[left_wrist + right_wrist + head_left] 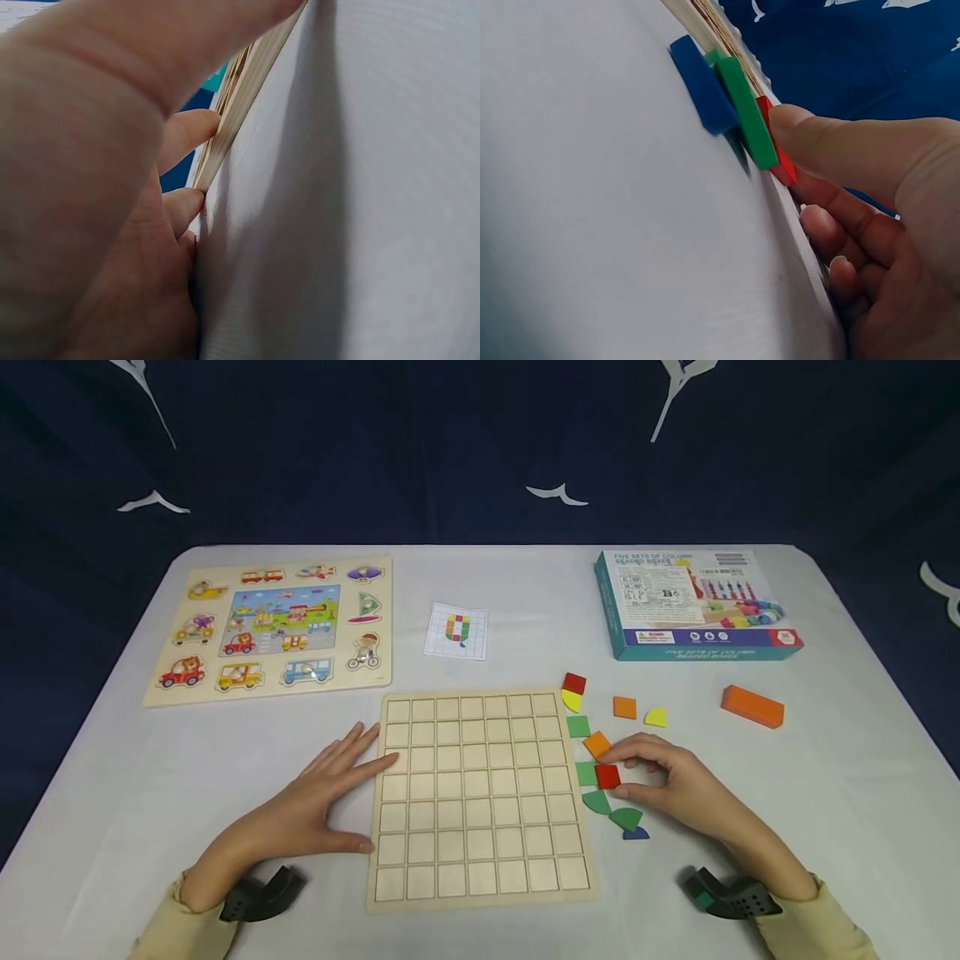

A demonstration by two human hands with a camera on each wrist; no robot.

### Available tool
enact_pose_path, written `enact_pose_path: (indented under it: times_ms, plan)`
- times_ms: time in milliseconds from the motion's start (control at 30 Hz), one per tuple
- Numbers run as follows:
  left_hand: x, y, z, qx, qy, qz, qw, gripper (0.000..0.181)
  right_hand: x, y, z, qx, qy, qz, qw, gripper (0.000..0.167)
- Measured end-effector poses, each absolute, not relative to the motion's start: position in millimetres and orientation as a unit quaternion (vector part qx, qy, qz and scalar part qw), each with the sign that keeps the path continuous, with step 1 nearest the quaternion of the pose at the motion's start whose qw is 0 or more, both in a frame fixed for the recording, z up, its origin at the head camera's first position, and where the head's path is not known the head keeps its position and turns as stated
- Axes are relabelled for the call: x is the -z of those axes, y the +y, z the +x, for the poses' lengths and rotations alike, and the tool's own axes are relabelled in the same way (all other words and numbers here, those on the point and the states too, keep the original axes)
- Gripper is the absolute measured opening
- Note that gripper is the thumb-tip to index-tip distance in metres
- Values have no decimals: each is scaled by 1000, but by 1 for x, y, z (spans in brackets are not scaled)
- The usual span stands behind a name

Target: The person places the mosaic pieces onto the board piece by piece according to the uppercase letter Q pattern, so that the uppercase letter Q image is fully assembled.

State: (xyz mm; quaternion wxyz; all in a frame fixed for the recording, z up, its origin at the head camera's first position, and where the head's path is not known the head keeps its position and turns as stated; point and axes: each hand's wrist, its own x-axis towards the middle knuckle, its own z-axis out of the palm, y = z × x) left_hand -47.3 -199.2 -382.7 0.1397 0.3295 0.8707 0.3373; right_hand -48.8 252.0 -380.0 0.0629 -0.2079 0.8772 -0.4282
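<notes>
A square wooden grid board (465, 793) lies in front of me. My left hand (318, 802) spreads along its left side, thumb and fingertips touching the edge; the left wrist view shows the wooden edge (244, 101) against the fingers. At the right side, my right hand (678, 781) pinches a red square tile (608, 777) between thumb and index finger. That tile (783, 161) shows partly behind the thumb in the right wrist view. Close by are an orange square tile (597, 744), a green square tile (587, 773), green quarter-round tiles (626, 818) and a blue piece (635, 833).
Farther up lie a dark red tile (574, 683), a yellow piece (572, 700), another orange square (624, 707) and a yellow quarter-round (656, 717). An orange block (753, 707), a boxed set (697, 606), a pattern card (456, 632) and a vehicle puzzle board (273, 631) stand around.
</notes>
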Motion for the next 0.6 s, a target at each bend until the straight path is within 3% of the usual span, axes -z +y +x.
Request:
enact_pose_path:
  times_ms: [600]
  plan:
    - [381,-199,-47,-343,866,338,134,94,383,247,-49,401,883,-242,18,45]
